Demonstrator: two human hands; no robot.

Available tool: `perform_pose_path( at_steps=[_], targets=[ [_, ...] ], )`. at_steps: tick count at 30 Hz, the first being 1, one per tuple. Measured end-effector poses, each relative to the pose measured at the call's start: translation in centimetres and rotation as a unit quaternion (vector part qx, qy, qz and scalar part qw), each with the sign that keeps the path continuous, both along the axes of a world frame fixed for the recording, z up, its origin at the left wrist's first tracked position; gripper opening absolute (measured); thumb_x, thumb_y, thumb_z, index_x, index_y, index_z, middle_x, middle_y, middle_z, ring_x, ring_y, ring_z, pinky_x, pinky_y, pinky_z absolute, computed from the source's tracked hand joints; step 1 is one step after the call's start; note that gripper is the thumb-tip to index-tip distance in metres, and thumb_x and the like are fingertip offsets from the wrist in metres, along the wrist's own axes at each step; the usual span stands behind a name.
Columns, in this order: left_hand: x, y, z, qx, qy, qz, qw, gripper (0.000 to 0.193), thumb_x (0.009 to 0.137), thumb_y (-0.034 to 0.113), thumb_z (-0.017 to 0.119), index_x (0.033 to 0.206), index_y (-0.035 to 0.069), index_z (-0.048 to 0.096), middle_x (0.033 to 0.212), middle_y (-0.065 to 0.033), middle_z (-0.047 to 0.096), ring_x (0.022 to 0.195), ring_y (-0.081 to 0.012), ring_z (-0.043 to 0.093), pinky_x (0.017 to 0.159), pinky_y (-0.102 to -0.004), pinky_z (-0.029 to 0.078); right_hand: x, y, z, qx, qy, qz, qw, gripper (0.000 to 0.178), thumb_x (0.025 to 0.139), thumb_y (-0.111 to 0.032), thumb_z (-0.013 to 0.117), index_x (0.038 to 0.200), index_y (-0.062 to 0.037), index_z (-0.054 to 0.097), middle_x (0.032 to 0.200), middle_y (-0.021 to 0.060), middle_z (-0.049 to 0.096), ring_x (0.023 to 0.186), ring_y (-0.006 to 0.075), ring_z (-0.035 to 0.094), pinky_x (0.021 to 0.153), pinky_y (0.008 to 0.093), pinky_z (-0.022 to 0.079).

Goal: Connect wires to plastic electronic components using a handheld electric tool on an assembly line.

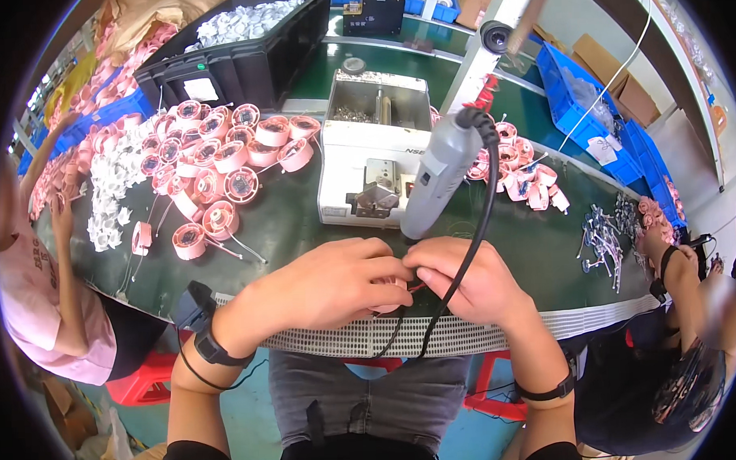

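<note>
My left hand is closed around a small pink round plastic part, mostly covered by the fingers, just above the bench's near edge. Close against it, my right hand has thumb and fingers pinched together; what they grip is hidden. A short red wire shows between the hands. Right above my fingertips hangs a grey electric screwdriver, tilted, its tip close behind the right hand, and its black cable loops down past that hand. Behind it stands a white screw feeder with screws in its top tray.
Many pink wired fan-motor housings lie left, beside white plastic parts and a black crate. More pink housings and small wired boards lie right. Co-workers sit both sides: a pink shirt left, a forearm right.
</note>
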State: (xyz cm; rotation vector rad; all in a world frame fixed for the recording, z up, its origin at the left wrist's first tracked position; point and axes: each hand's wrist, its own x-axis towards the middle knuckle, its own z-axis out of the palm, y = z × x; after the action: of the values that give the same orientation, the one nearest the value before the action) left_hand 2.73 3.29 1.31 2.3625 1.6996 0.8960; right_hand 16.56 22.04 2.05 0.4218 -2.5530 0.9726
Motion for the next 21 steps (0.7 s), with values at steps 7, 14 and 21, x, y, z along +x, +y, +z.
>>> perform_pose_path(
  at_steps=[7,14,21],
  targets=[
    [0.5,-0.8,0.7,0.053,0.086,0.06,0.993,0.028,0.07,0.012,0.069,0.097,0.019,0.068,0.107,0.0001,0.06,0.1,-0.0229,0.058,0.08,-0.0345,0.052,-1.2,1.3,-1.4,-0.104,-0.288,0.042,0.951,0.019,0.091,-0.017,0.055,0.093,-0.0007,0.065,0.079,0.0162,0.067,0.071,0.0319,0.066,0.065,0.0393,0.051],
    [1.6,-0.5,0.4,0.185,0.132,0.017,0.974,0.018,0.072,0.013,0.066,0.09,0.014,0.064,0.106,0.0002,0.06,0.104,-0.0197,0.057,0.086,-0.031,0.051,-2.1,1.7,-2.6,-0.137,-0.331,0.219,0.908,0.023,0.095,-0.021,0.056,0.1,0.0001,0.065,0.084,0.0104,0.067,0.079,0.0218,0.065,0.073,0.0307,0.051],
    [1.8,0.0,0.0,0.229,0.122,0.023,0.965,0.021,0.072,0.014,0.066,0.093,0.012,0.064,0.108,-0.0013,0.059,0.104,-0.0206,0.058,0.085,-0.0318,0.052,-1.2,1.8,-2.1,-0.311,-0.474,0.235,0.789,0.022,0.091,-0.01,0.062,0.11,0.0014,0.064,0.094,0.0093,0.069,0.081,0.0127,0.065,0.072,0.0273,0.053]
  ],
)
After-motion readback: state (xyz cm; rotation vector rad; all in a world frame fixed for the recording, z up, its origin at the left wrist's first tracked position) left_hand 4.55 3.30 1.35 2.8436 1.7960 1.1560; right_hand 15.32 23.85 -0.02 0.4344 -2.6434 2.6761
